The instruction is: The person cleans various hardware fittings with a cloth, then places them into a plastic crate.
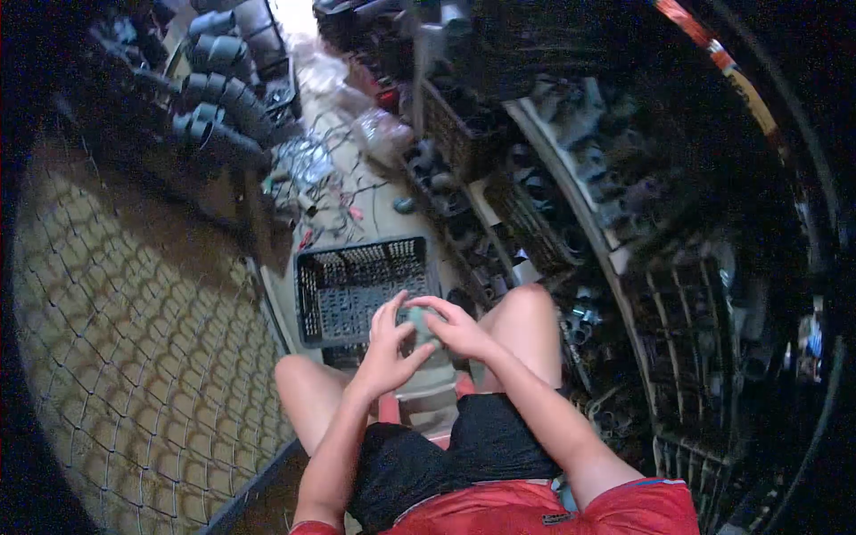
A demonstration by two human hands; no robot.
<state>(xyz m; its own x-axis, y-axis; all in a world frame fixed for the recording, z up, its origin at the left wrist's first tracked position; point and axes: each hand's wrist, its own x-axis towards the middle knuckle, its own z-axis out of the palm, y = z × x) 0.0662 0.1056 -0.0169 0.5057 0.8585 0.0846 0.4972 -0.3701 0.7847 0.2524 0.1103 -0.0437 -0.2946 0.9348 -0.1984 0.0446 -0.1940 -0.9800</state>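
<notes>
I hold a grey pipe fitting (419,323) between my knees, my left hand (389,349) and right hand (456,332) both clamped around it. Just ahead on the floor sits a black plastic crate (358,287) with small dark parts inside; shelves (535,205) of fittings line my right.

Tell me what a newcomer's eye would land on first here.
Dead centre, the left hand and right hand clasp a grey-green plastic pipe fitting. Just beyond it sits a black slatted plastic crate, and grey plastic pipe elbows pile up at top left.
</notes>
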